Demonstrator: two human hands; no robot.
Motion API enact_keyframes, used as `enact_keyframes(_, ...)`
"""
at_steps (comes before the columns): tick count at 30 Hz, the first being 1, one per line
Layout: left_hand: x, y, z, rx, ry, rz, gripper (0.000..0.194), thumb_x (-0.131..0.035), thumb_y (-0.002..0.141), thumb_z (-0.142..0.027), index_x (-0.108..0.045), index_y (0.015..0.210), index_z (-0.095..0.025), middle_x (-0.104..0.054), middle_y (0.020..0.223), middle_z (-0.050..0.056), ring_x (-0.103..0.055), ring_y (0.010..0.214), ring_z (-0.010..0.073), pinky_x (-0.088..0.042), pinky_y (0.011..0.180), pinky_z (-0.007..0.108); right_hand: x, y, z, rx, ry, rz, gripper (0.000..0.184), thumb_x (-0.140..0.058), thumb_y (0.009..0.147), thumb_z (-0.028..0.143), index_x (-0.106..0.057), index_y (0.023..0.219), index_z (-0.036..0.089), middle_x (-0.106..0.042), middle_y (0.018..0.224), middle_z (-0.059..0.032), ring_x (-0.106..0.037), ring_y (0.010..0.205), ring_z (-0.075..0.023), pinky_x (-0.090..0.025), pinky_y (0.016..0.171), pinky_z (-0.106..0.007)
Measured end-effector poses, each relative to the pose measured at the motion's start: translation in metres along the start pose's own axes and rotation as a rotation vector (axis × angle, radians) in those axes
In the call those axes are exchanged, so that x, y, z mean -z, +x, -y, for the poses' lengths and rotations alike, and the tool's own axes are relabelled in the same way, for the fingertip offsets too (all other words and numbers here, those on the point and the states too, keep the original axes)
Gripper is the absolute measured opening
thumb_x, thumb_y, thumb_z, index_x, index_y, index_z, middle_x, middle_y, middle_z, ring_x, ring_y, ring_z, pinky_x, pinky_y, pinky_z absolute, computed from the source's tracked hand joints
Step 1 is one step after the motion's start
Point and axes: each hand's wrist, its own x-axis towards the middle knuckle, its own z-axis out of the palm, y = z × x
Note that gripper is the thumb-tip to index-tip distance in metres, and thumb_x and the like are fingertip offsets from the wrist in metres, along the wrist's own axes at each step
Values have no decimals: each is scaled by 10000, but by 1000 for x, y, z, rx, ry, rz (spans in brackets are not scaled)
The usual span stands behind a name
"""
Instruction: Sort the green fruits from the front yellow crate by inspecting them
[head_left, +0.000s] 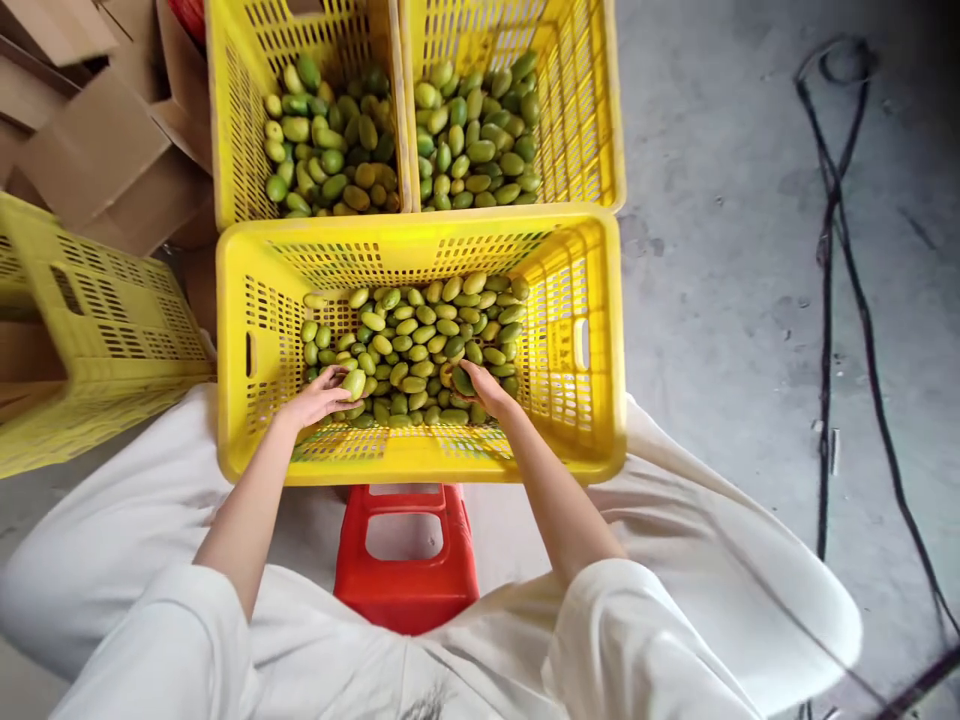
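Observation:
Straight in front of me stands a yellow plastic crate (420,470) with many small oval green-yellow fruits (420,335), which look like small mangoes, spread over its bottom. My left hand (316,398) reaches into its near left part, fingers closed around a light green mango (354,384). On the right side of the pile, my right hand (489,390) is curled around a darker green mango (462,380), partly covered by the fingers. Both hands are just over the other fruits, apart from each other.
Behind the crate, a left yellow crate (244,110) and a right yellow crate (581,110) hold more fruits. Another yellow crate (127,310) stands tilted at left, near cardboard boxes (97,150). A red stool (405,590) is between my legs; black cables (829,250) lie at right.

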Motion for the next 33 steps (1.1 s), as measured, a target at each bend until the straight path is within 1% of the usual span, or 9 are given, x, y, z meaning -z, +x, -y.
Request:
enact_keyframes(3,-35,-19,-18,-155,-120,119,587,-907,712,-202,-553,1176,-271,-693,1194,9,-780,1070,249,-601,1063,557,-23,-26,26,64,224,70,292,-430,957,429,-640,1035,242,-713,886,-52,-641,776,-201,-586,676,-307)
enact_keyframes(7,-76,-59,-42,-297,-167,192,615,-946,699,-222,-568,1181,-277,-683,1211,1,-790,1066,275,-642,1002,558,-41,-70,63,179,750,327,194,-511,849,336,-599,990,235,-734,969,-54,-638,766,-194,-563,638,-293)
enact_keyframes(9,-89,-83,-53,-329,-154,173,605,-945,692,-213,-577,1170,-267,-681,1214,6,-788,1084,287,-642,1007,568,-43,-96,79,248,761,388,196,-517,837,331,-596,982,224,-744,1016,-77,-676,830,-211,-542,610,-280)
enact_keyframes(12,-99,-117,-61,-346,-138,93,568,-925,694,-183,-588,1147,-248,-679,1258,24,-783,1118,294,-636,1026,581,-37,-137,95,282,644,351,229,-562,810,293,-582,1032,244,-753,1064,-66,-729,959,-232,-560,658,-277)
enact_keyframes(17,-102,-150,-52,-300,-196,-34,531,-918,673,-128,-613,1098,-223,-716,1205,28,-795,1087,284,-660,1005,532,-20,-184,98,220,463,277,388,-719,775,247,-631,1153,264,-756,1045,-25,-761,983,-209,-592,722,-256)
enact_keyframes(21,-112,-151,-43,-226,-283,-86,461,-896,687,-75,-643,1059,-173,-763,1110,51,-811,1007,255,-673,985,465,-15,-186,90,114,452,150,312,-833,765,201,-675,1031,233,-746,932,-13,-743,818,-167,-569,640,-220)
enact_keyframes(25,-125,-146,-46,-178,-371,-82,361,-828,760,-43,-664,1066,-142,-786,1035,75,-807,1016,241,-663,988,414,-26,-174,85,14,471,-16,189,-844,796,201,-661,841,196,-693,778,2,-644,670,-104,-512,562,-168)
enact_keyframes(30,-122,-144,-53,-146,-405,-129,283,-795,772,-30,-684,1008,-142,-792,1010,83,-794,900,186,-644,783,253,-37,-169,85,-8,509,-78,215,-864,801,255,-655,789,208,-638,712,19,-523,589,-88,-440,464,-155)
enact_keyframes(33,-117,-143,-53,-137,-416,-159,242,-821,758,-61,-680,936,-145,-784,966,84,-760,817,156,-603,698,214,-36,-172,86,-41,537,-74,203,-847,854,327,-677,836,217,-659,740,-2,-568,616,-114,-502,488,-187)
